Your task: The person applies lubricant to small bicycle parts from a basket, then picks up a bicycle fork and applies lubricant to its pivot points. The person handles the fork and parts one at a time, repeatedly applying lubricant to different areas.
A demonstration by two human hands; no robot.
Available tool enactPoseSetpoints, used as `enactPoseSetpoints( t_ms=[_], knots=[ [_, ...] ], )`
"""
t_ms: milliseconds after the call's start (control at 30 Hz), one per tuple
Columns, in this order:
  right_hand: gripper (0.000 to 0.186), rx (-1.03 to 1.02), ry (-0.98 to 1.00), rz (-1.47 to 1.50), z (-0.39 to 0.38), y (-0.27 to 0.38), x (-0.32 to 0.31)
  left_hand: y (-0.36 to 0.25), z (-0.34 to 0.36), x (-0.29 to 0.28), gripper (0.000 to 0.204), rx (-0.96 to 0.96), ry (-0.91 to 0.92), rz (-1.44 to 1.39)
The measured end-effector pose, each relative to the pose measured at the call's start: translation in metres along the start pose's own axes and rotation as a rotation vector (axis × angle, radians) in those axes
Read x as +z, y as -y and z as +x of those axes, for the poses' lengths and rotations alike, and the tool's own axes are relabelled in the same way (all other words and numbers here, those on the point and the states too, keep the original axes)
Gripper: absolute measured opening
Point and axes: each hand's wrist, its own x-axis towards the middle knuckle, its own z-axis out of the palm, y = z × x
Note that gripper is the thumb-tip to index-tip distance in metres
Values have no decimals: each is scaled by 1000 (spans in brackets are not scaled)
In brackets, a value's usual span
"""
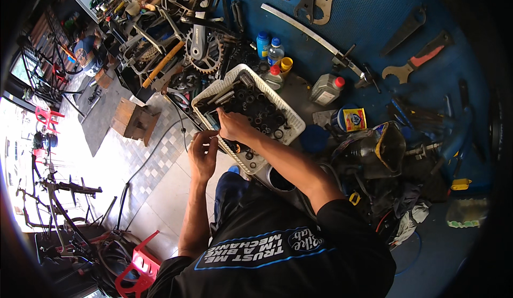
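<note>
A white plastic basket (pixel 293 118) stands in front of me, holding many small dark bike parts, rings and bearings (pixel 256 106). My right hand (pixel 235 125) is over the basket's near left side, its fingers closed together. Just left of it, outside the basket's rim, my left hand (pixel 203 151) is closed with thumb and fingertips pinched. The fingertips of both hands nearly meet. Whatever lies between them, if anything, is too small to make out. Metal tubes (pixel 224 96) lie in the basket beyond my right hand.
Bottles such as a blue one (pixel 262 45) and a red-capped jug (pixel 327 89) stand behind and right of the basket. A crankset (pixel 206 49) tops a heap of parts at far left. Tools hang on a blue pegboard (pixel 363 36). Another person (pixel 85 52) is in the background. A red stool (pixel 140 266) is lower left.
</note>
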Motion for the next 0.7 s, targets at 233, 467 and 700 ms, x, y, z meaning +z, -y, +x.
enactPoseSetpoints(
  t_ms=[233, 467, 700],
  knots=[
    [77, -32, -10, 49, 2, -12, 13, 0, 8, -1, 15, -9, 6, -9],
    [66, -70, -318, 885, -62, -63, -57, -17, 37, 6, 18, 69, 46, 45],
    [40, -193, -1036, 511, -171, -48, -111, -5, 80, 54, 24, 252, 236, 224]
  ],
)
